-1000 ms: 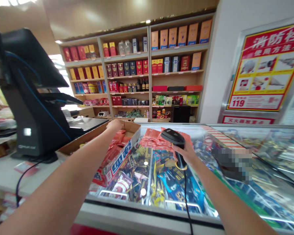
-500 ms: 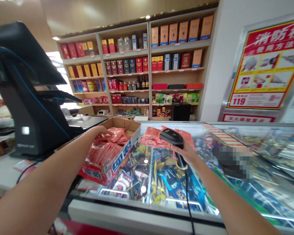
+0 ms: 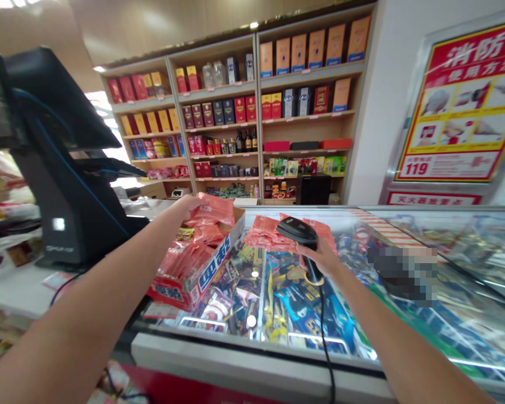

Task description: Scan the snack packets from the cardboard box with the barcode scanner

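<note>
My left hand [image 3: 188, 205] is at the far corner of a cardboard display box [image 3: 212, 264] and grips a red-orange flat packet [image 3: 210, 210], lifting it above the other packets. The box, printed in blue and white, rests tilted on a glass-topped freezer chest [image 3: 252, 331]. My right hand [image 3: 322, 259] is shut around the handle of a black corded barcode scanner [image 3: 297, 231]. The scanner head points forward just above a pile of red-orange packets [image 3: 267, 233] on the glass.
A black checkout terminal [image 3: 63, 168] stands to the left on a white counter [image 3: 17, 294]. The scanner's black cord [image 3: 326, 336] hangs down over the freezer front. Wooden shelves of boxed liquor [image 3: 235, 112] stand behind, and a red-and-yellow fire hydrant poster [image 3: 458, 101] hangs on the right.
My left hand has moved from the box's far rim down onto the packets, and now lifts a red-orange packet up. The right hand and scanner stay nearly still.
</note>
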Motion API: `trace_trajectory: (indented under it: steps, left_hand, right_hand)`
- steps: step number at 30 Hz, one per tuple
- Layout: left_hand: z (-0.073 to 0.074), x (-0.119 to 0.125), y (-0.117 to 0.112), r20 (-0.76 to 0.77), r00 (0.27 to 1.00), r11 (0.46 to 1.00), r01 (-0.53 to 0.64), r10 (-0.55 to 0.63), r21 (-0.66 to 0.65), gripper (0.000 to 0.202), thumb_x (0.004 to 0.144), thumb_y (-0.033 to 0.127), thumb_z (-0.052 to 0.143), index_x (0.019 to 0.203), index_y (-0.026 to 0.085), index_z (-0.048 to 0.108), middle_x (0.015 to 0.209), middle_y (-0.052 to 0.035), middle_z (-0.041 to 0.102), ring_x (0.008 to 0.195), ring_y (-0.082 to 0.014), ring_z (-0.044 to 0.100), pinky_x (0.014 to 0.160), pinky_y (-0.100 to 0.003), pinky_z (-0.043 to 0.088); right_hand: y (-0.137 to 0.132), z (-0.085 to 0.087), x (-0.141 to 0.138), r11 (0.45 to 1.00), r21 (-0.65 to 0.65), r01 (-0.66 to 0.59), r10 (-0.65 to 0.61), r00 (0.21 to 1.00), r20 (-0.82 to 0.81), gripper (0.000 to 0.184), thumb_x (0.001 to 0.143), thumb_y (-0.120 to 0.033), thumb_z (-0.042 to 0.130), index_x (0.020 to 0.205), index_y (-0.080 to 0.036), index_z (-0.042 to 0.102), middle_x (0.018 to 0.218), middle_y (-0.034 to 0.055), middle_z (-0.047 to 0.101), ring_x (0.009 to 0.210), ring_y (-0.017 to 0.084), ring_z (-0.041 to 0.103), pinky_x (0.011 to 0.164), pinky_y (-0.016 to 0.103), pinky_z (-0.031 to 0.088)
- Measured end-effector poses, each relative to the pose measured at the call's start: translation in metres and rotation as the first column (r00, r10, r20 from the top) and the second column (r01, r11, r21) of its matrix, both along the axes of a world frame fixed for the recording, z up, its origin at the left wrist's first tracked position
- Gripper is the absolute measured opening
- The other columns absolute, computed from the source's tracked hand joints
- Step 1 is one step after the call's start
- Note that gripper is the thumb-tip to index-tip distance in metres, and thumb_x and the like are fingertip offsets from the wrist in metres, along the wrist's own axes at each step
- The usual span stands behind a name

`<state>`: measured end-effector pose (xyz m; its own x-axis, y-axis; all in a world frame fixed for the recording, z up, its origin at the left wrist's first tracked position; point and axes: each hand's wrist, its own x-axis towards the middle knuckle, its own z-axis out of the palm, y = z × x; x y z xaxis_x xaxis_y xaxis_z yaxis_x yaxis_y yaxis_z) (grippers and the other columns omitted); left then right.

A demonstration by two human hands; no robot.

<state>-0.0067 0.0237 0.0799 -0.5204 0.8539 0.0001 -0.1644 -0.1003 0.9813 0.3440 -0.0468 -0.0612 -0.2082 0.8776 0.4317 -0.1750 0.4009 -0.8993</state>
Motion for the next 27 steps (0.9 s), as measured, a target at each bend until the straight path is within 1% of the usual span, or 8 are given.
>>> trace_trajectory:
  steps: [2, 3, 6, 9, 12, 16, 20, 27]
  left_hand:
    - [-0.010, 0.029, -0.007, 0.069, 0.986, 0.988, 0.150, -0.151, 0.020, 0.023, 0.066, 0.001, 0.072, 0.085, 0.010, 0.065, 0.064, -0.0077, 0.067, 0.065, -0.0242, 0.069, 0.065, -0.042, 0.061]
    - [-0.021, 0.046, -0.012, 0.131, 0.967, 0.973, 0.209, -0.220, 0.094, 0.021, 0.067, 0.002, 0.070, 0.086, 0.010, 0.065, 0.067, -0.0076, 0.068, 0.068, -0.0239, 0.070, 0.068, -0.042, 0.061]
    - [-0.069, 0.094, -0.027, 0.297, 0.882, 0.915, 0.283, -0.366, 0.289, 0.018, 0.070, 0.005, 0.070, 0.085, 0.012, 0.064, 0.078, -0.0080, 0.071, 0.077, -0.0232, 0.072, 0.079, -0.042, 0.060]
    - [-0.120, 0.124, -0.030, 0.407, 0.826, 0.898, 0.244, -0.391, 0.367, 0.014, 0.075, 0.008, 0.070, 0.085, 0.016, 0.063, 0.082, -0.0049, 0.072, 0.081, -0.0189, 0.071, 0.087, -0.038, 0.057]
    - [-0.150, 0.133, -0.024, 0.444, 0.802, 0.889, 0.219, -0.399, 0.403, 0.011, 0.079, 0.015, 0.070, 0.086, 0.019, 0.063, 0.085, -0.0022, 0.072, 0.085, -0.0161, 0.070, 0.090, -0.035, 0.055]
    - [-0.160, 0.133, -0.018, 0.438, 0.788, 0.876, 0.254, -0.433, 0.410, 0.013, 0.080, 0.021, 0.072, 0.089, 0.019, 0.063, 0.086, -0.0021, 0.071, 0.083, -0.0157, 0.070, 0.087, -0.034, 0.056]
    - [-0.160, 0.138, -0.021, 0.440, 0.768, 0.864, 0.287, -0.466, 0.413, 0.020, 0.076, 0.022, 0.076, 0.090, 0.017, 0.064, 0.085, -0.0037, 0.072, 0.082, -0.0181, 0.071, 0.084, -0.035, 0.057]
    - [-0.157, 0.143, -0.030, 0.453, 0.746, 0.855, 0.304, -0.488, 0.421, 0.015, 0.075, 0.019, 0.076, 0.084, 0.014, 0.066, 0.081, -0.0058, 0.072, 0.075, -0.0178, 0.071, 0.081, -0.034, 0.058]
  right_hand:
    - [-0.002, -0.001, -0.002, 0.999, 0.011, 0.031, -0.030, 0.999, -0.032, 0.024, 0.069, -0.036, 0.082, 0.078, -0.018, 0.069, 0.044, 0.0007, 0.061, 0.031, 0.015, 0.053, 0.032, 0.026, 0.043]
    - [-0.003, -0.001, -0.003, 0.999, 0.019, 0.043, -0.042, 0.998, -0.042, 0.025, 0.070, -0.038, 0.081, 0.079, -0.018, 0.069, 0.044, 0.0004, 0.061, 0.031, 0.015, 0.052, 0.031, 0.025, 0.043]
    - [-0.006, 0.001, -0.003, 0.998, 0.033, 0.048, -0.047, 0.998, -0.044, 0.028, 0.072, -0.042, 0.079, 0.084, -0.019, 0.069, 0.044, -0.0008, 0.060, 0.031, 0.014, 0.051, 0.032, 0.025, 0.044]
    - [-0.008, 0.005, 0.001, 0.999, 0.019, -0.034, 0.033, 0.999, 0.025, 0.031, 0.071, -0.041, 0.080, 0.089, -0.019, 0.070, 0.045, -0.0017, 0.060, 0.033, 0.015, 0.053, 0.034, 0.026, 0.046]
    - [-0.010, 0.010, 0.001, 0.991, -0.011, -0.131, 0.130, 0.976, 0.174, 0.034, 0.071, -0.038, 0.080, 0.095, -0.017, 0.070, 0.056, -0.0003, 0.064, 0.038, 0.015, 0.059, 0.037, 0.025, 0.047]
    - [-0.016, 0.011, -0.005, 0.986, -0.006, -0.166, 0.160, 0.941, 0.299, 0.024, 0.074, -0.035, 0.078, 0.087, -0.016, 0.068, 0.054, -0.0034, 0.062, 0.037, 0.013, 0.057, 0.038, 0.022, 0.045]
    - [-0.021, 0.009, -0.010, 0.985, -0.004, -0.172, 0.165, 0.935, 0.315, 0.020, 0.074, -0.031, 0.078, 0.084, -0.018, 0.067, 0.051, -0.0034, 0.062, 0.037, 0.014, 0.056, 0.038, 0.023, 0.044]
    - [-0.016, 0.002, -0.010, 0.985, -0.003, -0.175, 0.166, 0.928, 0.335, 0.018, 0.076, -0.032, 0.076, 0.085, -0.018, 0.069, 0.053, -0.0018, 0.063, 0.037, 0.014, 0.057, 0.038, 0.023, 0.044]
